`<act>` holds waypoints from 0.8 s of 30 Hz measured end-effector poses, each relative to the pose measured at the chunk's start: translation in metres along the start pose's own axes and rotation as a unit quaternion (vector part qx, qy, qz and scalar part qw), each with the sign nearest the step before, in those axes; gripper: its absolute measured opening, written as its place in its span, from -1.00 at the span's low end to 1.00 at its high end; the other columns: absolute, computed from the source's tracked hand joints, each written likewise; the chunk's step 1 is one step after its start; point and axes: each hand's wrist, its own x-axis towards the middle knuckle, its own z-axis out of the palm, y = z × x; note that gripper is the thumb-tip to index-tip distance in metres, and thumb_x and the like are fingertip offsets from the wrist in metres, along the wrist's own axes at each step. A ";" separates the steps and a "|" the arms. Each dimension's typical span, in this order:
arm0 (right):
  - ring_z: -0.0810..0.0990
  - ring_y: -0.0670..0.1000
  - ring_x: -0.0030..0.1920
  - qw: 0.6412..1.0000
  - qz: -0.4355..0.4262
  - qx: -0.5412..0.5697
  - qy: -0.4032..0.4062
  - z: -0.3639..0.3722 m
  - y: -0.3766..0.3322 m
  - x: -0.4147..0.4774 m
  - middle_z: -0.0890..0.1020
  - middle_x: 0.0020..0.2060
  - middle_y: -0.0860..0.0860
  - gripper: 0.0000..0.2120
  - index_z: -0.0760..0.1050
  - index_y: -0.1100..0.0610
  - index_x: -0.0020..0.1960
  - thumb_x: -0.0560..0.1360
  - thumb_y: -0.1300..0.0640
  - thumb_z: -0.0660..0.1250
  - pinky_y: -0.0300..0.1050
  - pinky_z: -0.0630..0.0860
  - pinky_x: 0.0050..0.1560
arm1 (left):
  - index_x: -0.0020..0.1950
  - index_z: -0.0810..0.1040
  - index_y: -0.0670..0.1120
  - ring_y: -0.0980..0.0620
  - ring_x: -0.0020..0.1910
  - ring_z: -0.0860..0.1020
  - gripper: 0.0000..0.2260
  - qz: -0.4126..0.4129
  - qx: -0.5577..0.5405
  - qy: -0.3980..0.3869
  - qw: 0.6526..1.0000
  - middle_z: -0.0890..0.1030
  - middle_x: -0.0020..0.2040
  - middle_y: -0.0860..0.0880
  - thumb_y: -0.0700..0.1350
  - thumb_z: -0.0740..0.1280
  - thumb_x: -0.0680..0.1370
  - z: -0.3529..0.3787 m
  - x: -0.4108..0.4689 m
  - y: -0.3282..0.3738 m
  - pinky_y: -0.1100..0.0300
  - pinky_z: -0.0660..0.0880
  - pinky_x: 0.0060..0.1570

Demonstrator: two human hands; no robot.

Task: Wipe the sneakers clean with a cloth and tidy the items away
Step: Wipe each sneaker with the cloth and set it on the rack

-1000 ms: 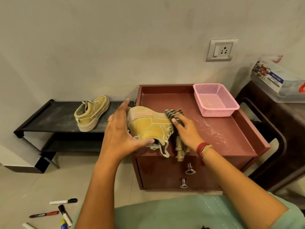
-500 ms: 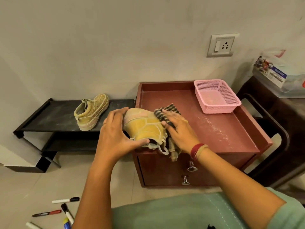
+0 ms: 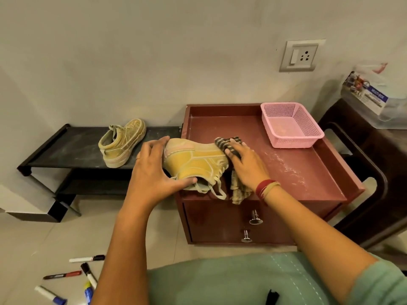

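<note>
The sneaker lies on its side at the front left corner of the bench. My left hand holds its heel, fingers spread over the back and the thumb at the collar. My right hand presses the striped cloth on the toe with straight fingers. I think short strokes along the seams are best, with the heel held firm so the shoe does not slide off the edge. On the clear box I read "MULTI BOX"; I see no brand on the shoe.
</note>
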 end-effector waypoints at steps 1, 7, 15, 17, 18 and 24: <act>0.16 0.03 0.48 1.000 -0.013 0.024 0.001 0.001 -0.006 -0.001 0.30 0.44 -0.05 -0.62 0.32 0.02 0.41 0.61 -0.01 0.11 -0.03 0.05 0.47 | 0.47 0.24 0.02 -0.02 0.32 0.33 0.00 0.000 -0.002 -0.002 1.000 0.32 0.31 0.00 0.27 0.56 0.13 0.000 0.001 0.001 -0.07 0.40 0.25; 0.03 -0.10 0.47 0.994 -0.068 0.084 -0.016 0.016 -0.013 -0.014 0.17 0.44 -0.17 -0.59 0.26 -0.03 0.43 0.60 -0.04 0.11 -0.01 -0.01 0.47 | 0.46 0.26 -0.01 0.01 0.29 0.36 0.01 0.005 0.003 -0.003 1.000 0.35 0.29 0.00 0.27 0.57 0.11 -0.001 0.000 -0.003 -0.04 0.41 0.22; 0.47 0.09 0.26 0.973 0.068 0.205 0.078 0.011 0.020 0.011 0.54 0.21 0.10 -0.67 0.44 0.19 0.30 0.60 0.08 0.15 -0.11 0.37 0.25 | 0.50 0.16 0.05 -0.05 0.32 0.33 0.00 -0.029 0.017 -0.064 0.997 0.26 0.35 -0.02 0.21 0.57 0.18 -0.002 -0.001 -0.013 -0.01 0.39 0.21; 0.33 -0.01 0.38 0.979 -0.027 0.198 0.039 0.016 0.002 0.005 0.43 0.36 0.03 -0.60 0.37 0.06 0.38 0.58 -0.04 0.13 -0.08 0.23 0.40 | 0.51 0.16 0.06 -0.05 0.32 0.33 0.01 -0.030 0.013 -0.071 0.997 0.25 0.36 -0.02 0.21 0.58 0.17 0.000 0.002 -0.013 -0.02 0.40 0.23; 0.24 -0.04 0.43 0.985 -0.073 0.156 0.006 0.022 -0.005 0.001 0.36 0.41 -0.02 -0.59 0.34 -0.02 0.39 0.58 -0.08 0.12 -0.05 0.12 0.45 | 0.51 0.16 0.06 -0.05 0.33 0.32 0.02 -0.031 0.013 -0.074 0.997 0.25 0.36 -0.02 0.20 0.58 0.17 0.001 0.003 -0.013 -0.02 0.39 0.25; -0.03 -0.05 0.51 0.996 -0.082 0.039 0.025 0.038 0.008 -0.008 0.16 0.49 -0.12 -0.59 0.21 -0.11 0.44 0.60 -0.11 0.05 0.04 -0.07 0.50 | 0.52 0.14 0.06 -0.04 0.34 0.31 0.00 -0.035 0.013 -0.083 0.996 0.23 0.37 -0.03 0.13 0.59 0.20 0.003 0.005 -0.017 -0.01 0.37 0.26</act>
